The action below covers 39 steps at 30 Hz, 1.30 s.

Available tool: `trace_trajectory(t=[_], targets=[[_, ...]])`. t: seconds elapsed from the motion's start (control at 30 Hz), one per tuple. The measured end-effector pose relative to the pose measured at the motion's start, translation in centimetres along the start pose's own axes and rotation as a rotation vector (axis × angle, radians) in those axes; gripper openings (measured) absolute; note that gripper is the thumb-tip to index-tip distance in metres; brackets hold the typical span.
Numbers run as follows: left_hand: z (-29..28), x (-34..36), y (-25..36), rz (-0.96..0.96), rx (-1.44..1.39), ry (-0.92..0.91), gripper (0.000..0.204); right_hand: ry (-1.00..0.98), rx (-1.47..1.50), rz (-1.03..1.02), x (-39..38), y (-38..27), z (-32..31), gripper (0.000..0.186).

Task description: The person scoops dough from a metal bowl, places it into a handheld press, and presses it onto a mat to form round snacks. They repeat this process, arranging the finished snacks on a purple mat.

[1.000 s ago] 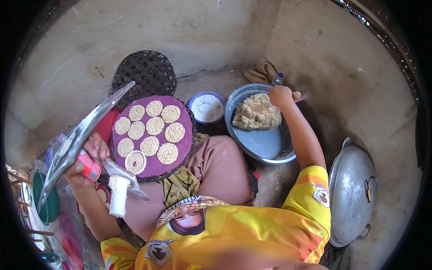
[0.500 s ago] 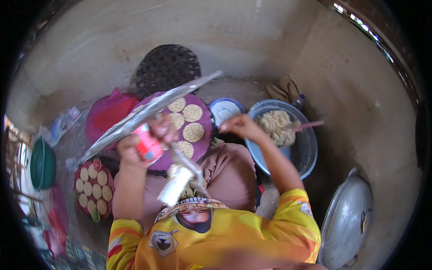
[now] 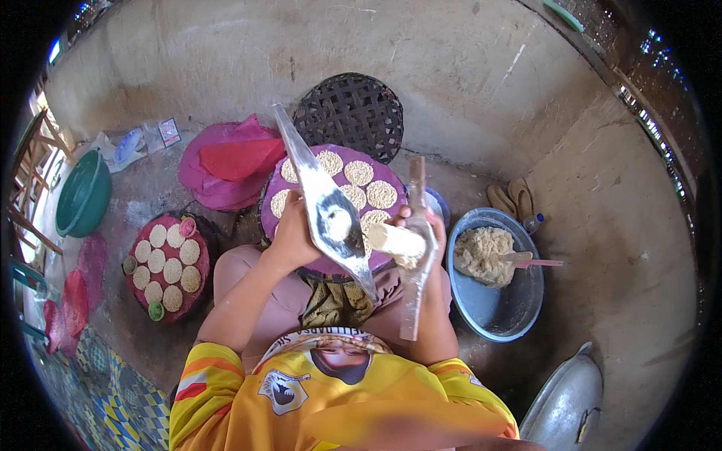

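Over the person's lap, just before the purple tray (image 3: 383, 167), two pieces of one hand tool are held up, one in each hand. What has just changed is the sharing of the load. One second ago the left hand (image 3: 295, 234) was carrying both pieces together, while the right hand (image 3: 434, 234) was at the basin (image 3: 485, 304). Now the right hand has come back and has taken the bar (image 3: 411, 297) with its white plunger (image 3: 397, 240). For the work, I judge that this means the two pieces can be handled separately, and no hand remains free for the dough (image 3: 481, 254).

The left grip is closed around the middle of the shiny metal piece (image 3: 322, 203). This piece has its long axis slanting: one thin end points away from the person and to the left, the other comes down toward the lap and to the right. Its round hollow is turned up to the camera.

The right grip is wrapped around the bar's middle, partly hidden behind it. The bar runs nearly straight away from the person. The plunger stands out crosswise from it, with the free end pointing left, toward the metal piece.
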<state>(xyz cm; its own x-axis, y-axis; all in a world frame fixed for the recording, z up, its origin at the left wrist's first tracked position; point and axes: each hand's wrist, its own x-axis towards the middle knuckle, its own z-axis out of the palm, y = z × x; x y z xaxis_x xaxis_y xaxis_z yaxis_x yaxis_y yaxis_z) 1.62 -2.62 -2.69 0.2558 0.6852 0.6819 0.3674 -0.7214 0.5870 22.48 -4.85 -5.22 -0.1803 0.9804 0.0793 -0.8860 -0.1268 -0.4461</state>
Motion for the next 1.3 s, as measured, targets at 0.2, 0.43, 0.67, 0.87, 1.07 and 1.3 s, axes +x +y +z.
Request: trace_trajectory(t=[0.2,0.43,0.67,0.87,1.07,1.3], targets=[[-1.3,-1.0,-0.3,0.25,0.339,-0.101,0.028,0.338,-0.49,-0.235,-0.5,1.5,4.1,0.051],[-1.6,-2.0,-1.4,0.416,0.395,-0.32,0.032,-0.474,-1.47,-1.2,-2.3,2.9,4.5,0.048],[-0.1,-2.6,-2.3,0.18,0.289,-0.601,0.032,-0.118,-1.39,-0.374,-0.6,2.8,6.9,0.093],[5.4,-4.7,-0.2,-0.221,0.008,0.405,0.052,-0.164,-0.986,-0.192,1.6,-2.1,10.5,0.096],[8.2,-7.3,2.6,-0.77,-2.333,-0.648,0.078,-0.138,-0.74,-0.038,6.0,-4.6,11.4,0.082],[8.1,-8.6,1.8,-0.546,-2.72,-0.739,0.109,-0.095,-0.723,0.384,12.5,0.6,6.5,0.082]])
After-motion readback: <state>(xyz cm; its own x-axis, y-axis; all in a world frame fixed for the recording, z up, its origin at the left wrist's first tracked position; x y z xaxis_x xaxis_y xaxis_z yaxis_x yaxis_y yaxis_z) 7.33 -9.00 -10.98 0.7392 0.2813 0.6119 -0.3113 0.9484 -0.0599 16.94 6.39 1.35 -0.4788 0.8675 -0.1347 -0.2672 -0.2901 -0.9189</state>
